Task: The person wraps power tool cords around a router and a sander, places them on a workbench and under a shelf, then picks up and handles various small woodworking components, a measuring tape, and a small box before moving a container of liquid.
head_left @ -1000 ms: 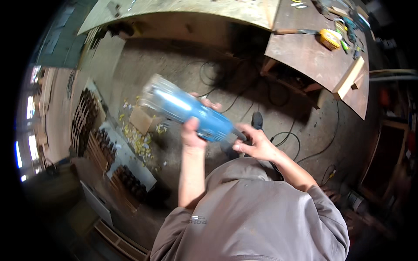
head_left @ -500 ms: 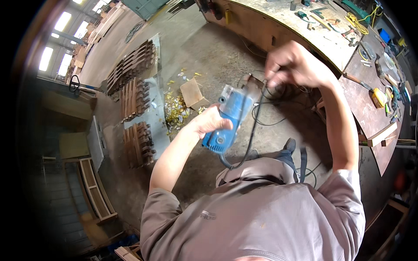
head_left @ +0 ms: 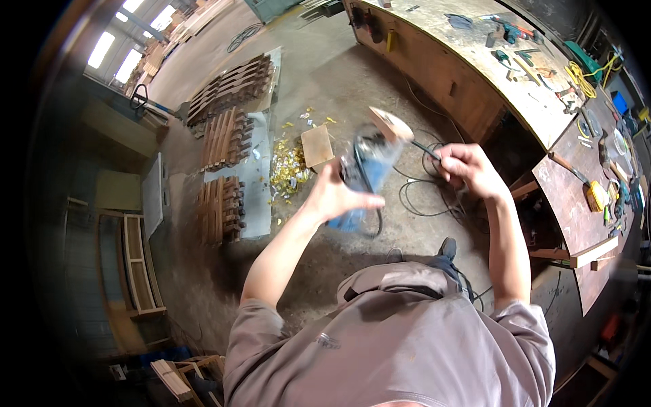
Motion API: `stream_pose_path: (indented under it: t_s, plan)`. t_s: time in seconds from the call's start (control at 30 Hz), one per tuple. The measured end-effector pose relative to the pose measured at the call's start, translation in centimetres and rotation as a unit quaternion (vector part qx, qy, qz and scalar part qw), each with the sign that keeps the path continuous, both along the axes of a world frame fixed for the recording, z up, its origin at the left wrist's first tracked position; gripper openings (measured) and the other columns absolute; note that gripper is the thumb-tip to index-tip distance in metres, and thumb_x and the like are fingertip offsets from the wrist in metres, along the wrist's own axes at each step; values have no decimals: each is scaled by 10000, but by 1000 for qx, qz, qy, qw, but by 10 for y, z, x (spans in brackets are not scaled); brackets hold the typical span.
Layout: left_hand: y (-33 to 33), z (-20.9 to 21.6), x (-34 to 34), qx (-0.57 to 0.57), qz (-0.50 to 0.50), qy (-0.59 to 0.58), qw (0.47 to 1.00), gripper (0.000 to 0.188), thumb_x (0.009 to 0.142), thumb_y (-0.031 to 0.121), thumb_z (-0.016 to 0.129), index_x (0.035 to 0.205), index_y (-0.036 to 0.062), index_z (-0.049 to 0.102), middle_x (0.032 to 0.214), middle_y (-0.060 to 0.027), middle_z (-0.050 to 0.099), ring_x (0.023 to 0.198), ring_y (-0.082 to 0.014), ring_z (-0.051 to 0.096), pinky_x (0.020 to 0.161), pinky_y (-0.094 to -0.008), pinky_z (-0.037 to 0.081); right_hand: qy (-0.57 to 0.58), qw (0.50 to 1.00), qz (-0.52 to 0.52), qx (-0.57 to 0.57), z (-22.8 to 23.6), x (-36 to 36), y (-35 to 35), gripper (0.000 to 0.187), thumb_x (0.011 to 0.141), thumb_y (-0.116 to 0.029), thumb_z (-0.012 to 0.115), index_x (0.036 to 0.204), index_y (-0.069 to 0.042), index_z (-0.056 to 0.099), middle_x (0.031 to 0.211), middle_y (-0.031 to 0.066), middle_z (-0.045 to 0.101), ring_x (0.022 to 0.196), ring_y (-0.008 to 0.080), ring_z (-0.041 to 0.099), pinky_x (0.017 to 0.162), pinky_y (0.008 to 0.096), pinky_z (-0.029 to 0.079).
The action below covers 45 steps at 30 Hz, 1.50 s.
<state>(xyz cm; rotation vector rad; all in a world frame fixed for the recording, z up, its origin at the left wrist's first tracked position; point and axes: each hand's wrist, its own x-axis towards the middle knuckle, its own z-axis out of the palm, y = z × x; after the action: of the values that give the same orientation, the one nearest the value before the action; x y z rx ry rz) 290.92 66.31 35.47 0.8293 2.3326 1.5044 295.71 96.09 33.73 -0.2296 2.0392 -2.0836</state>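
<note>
My left hand (head_left: 334, 195) is wrapped around a blue corded power tool (head_left: 374, 178), its fingers partly hidden behind the body. The tool is smeared by motion, and its greyish upper end tilts away from me. A black power cord (head_left: 425, 148) runs to my right hand (head_left: 468, 168), which pinches it off to the tool's right. Another stretch of cord curves across the tool's front. Just beyond the tool shows a pale wooden piece (head_left: 391, 125); I cannot tell whether the two touch.
Stacks of brown wooden parts (head_left: 224, 146) lie on the floor at the left, beside yellow litter (head_left: 290, 169) and a cardboard piece (head_left: 317, 147). Cord coils (head_left: 434, 197) lie past my right hand. A workbench (head_left: 468, 51) and a tool-strewn brown table (head_left: 576, 203) stand at right.
My right hand has come down with the cord, lower and a bit to the right. The tool in my left hand has swung slightly, and the view has shifted.
</note>
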Motion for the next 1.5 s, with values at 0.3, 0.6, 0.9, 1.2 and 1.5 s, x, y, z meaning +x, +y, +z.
stream_pose_path:
  t_s: [0.3, 0.6, 0.9, 1.2, 1.5]
  plan:
    - [46, -8, -51, 430, 170, -339, 819, 664, 754, 529, 738, 1114, 12, 529, 902, -122, 630, 829, -241, 642, 744, -398, 558, 72, 995, -12, 67, -93, 50, -79, 230, 974, -258, 541, 983, -39, 613, 627, 52, 537, 591, 108, 501, 574, 270, 437]
    - [-2, 3, -23, -177, -150, -292, 928, 756, 537, 171, 881, 1198, 21, 546, 1017, -60, 627, 968, -175, 583, 895, -308, 472, 390, 887, 5, 246, 49, 26, 19, 151, 745, -128, 784, 785, -28, 679, 702, 92, 649, 618, 240, 622, 555, 327, 475]
    - [-5, -19, -7, 23, -180, -185, 966, 919, 480, 207, 944, 1271, 33, 507, 1162, -89, 624, 1072, -208, 583, 987, -344, 445, 48, 999, 15, -15, -44, -19, 1, 250, 894, -268, 668, 928, -24, 708, 674, -51, 569, 620, 46, 482, 561, 219, 405]
    - [45, -19, -61, 383, 263, -152, 872, 569, 697, 281, 848, 1119, 6, 583, 1031, -94, 640, 897, -204, 623, 826, -344, 525, 79, 992, -73, 69, -31, 51, -84, 273, 977, -260, 536, 1062, -17, 626, 625, -5, 508, 596, 80, 449, 552, 268, 397]
    - [-30, -31, -67, 84, -59, -469, 877, 630, 713, 246, 785, 1204, -23, 498, 974, -143, 647, 842, -215, 654, 766, -349, 578, 387, 865, -45, 316, -14, 33, -32, 179, 773, -251, 740, 804, -104, 644, 629, 71, 576, 564, 281, 596, 510, 374, 475]
